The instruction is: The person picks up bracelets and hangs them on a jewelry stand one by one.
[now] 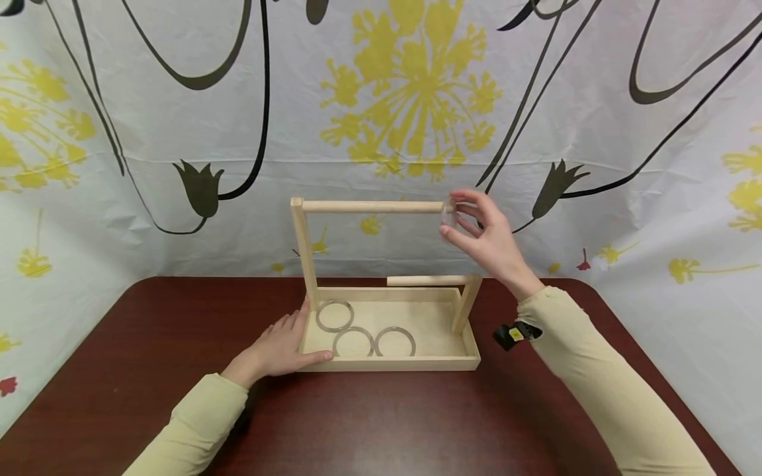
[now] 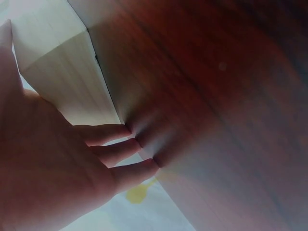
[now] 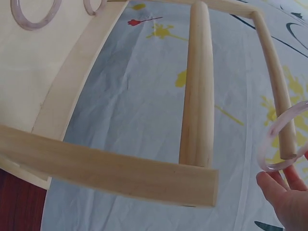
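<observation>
My right hand [image 1: 491, 238] pinches a clear bangle [image 1: 446, 215] between thumb and fingers at the free right end of the upper wooden rod [image 1: 375, 207]. In the right wrist view, that rod's tip shows inside the outline of the bangle [image 3: 267, 144]. The wooden display stand has a shallow tray base [image 1: 389, 364]. My left hand [image 1: 276, 347] rests against the tray's left front corner, thumb along the front wall. Its fingers [image 2: 132, 171] stretch fairly straight, their tips touching the table. Three more clear bangles lie flat in the tray, including one bangle [image 1: 335, 330] at back left.
A shorter lower rod [image 1: 425, 281] reaches leftward from the right post [image 1: 467, 307]; a taller post [image 1: 305, 254] stands at the left. Beneath is a dark red-brown table [image 1: 381, 423]. Behind hangs a white patterned cloth [image 1: 286, 132]. A small black device sits at my right wrist.
</observation>
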Available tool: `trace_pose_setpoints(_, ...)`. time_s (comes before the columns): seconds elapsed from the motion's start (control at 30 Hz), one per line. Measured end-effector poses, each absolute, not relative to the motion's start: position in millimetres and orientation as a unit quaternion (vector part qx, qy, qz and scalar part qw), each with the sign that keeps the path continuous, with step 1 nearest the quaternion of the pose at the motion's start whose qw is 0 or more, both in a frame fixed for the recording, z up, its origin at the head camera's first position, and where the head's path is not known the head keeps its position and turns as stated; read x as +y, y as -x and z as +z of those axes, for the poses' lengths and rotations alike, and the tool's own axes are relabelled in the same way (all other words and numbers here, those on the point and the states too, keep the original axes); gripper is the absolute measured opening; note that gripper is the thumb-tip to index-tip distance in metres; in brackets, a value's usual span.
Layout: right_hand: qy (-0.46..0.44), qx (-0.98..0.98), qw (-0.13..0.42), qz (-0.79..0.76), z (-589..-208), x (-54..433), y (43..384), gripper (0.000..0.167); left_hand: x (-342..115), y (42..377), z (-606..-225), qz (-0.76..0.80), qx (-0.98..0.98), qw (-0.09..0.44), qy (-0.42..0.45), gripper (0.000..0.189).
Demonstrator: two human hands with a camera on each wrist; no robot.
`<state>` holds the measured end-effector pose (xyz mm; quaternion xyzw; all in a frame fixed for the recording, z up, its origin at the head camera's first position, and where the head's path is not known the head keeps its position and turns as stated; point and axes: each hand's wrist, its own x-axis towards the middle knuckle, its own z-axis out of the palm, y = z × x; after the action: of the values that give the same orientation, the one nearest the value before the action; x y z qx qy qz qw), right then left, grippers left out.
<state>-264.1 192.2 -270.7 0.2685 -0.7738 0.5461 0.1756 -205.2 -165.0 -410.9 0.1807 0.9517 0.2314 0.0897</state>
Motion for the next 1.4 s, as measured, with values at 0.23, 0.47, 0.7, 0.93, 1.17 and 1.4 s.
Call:
trace_pose_setpoints(0.23,-0.268,-0.806,0.182,0.496,-254.5,173.8,249.5,0.051,-164.8,204.9,-409.7,0.233,0.952,0.092,-0.178,0.115)
trace_pose_setpoints(0.47,-0.273,-0.839,0.193,0.430,-264.0,176.7,265.6,0.052,-164.1,203.5,-408.2,0.238,0.950,0.097,-0.176,0.114)
trace_pose_setpoints(0.7,-0.274,-0.862,0.189,0.382,-265.8,176.5,276.3,0.057,-164.2,203.9,-407.4,0.236,0.951,0.100,-0.174,0.113)
trace_pose_setpoints(0.93,-0.319,-0.858,0.222,0.337,-264.1,171.8,281.7,0.056,-164.9,203.6,-408.1,0.238,0.950,0.100,-0.176,0.114)
trace_pose_setpoints(1.17,-0.373,-0.841,0.260,0.293,-262.7,164.4,285.0,0.054,-165.1,202.9,-407.9,0.240,0.950,0.101,-0.176,0.114)
trace_pose_setpoints(1.4,-0.393,-0.834,0.294,0.251,-260.2,158.0,286.0,0.052,-164.2,203.3,-408.0,0.241,0.949,0.102,-0.176,0.113)
